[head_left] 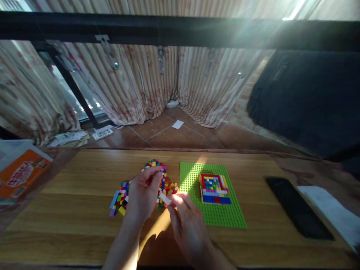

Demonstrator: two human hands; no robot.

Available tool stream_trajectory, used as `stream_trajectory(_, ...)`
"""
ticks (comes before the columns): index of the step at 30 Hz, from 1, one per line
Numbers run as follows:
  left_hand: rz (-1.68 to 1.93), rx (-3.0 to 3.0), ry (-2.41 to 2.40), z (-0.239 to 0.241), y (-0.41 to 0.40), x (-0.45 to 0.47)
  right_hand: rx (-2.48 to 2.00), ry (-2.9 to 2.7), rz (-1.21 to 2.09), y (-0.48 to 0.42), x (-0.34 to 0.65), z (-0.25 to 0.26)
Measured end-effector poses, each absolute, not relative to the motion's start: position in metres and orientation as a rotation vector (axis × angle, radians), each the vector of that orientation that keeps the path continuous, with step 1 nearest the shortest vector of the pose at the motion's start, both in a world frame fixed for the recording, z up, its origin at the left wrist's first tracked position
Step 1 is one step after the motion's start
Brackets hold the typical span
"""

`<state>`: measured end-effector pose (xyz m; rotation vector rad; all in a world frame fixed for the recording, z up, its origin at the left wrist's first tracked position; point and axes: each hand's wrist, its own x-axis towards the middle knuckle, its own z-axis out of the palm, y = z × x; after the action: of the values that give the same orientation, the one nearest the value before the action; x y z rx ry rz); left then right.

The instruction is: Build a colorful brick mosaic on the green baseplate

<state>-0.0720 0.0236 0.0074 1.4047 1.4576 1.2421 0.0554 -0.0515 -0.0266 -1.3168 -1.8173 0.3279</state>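
Observation:
Between the thumb and fingers of my right hand is a long white toy brick, held low over the loose bricks. My left hand is closed in a pinch above the heap of small coloured bricks; whatever lies between its fingertips is too small to make out. The hand covers part of the heap. Right of my hands, a green studded baseplate lies flat on the table. On it sits a low square build of many-coloured bricks, with blue and red along its near side.
The wooden table carries a black phone-like slab and some white paper at the right. A clear container with an orange label stands at the left. Beyond are a tiled floor, curtains and a dark bar.

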Motion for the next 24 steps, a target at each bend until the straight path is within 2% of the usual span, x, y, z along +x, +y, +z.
stream_trajectory(3, 1.058, 1.442, 1.347, 0.006, 0.018, -0.061, -1.342, -1.741, 0.458, -0.047, 0.073, -0.013)
stream_trajectory(8, 0.827, 1.490, 1.151, 0.006, 0.008, -0.039, -1.419, -1.650, 0.390, -0.043, 0.106, -0.004)
stream_trajectory(24, 0.868, 1.921, 1.132, 0.004, -0.009, 0.014, -1.502, -1.730, 0.522, -0.053, 0.206, 0.001)
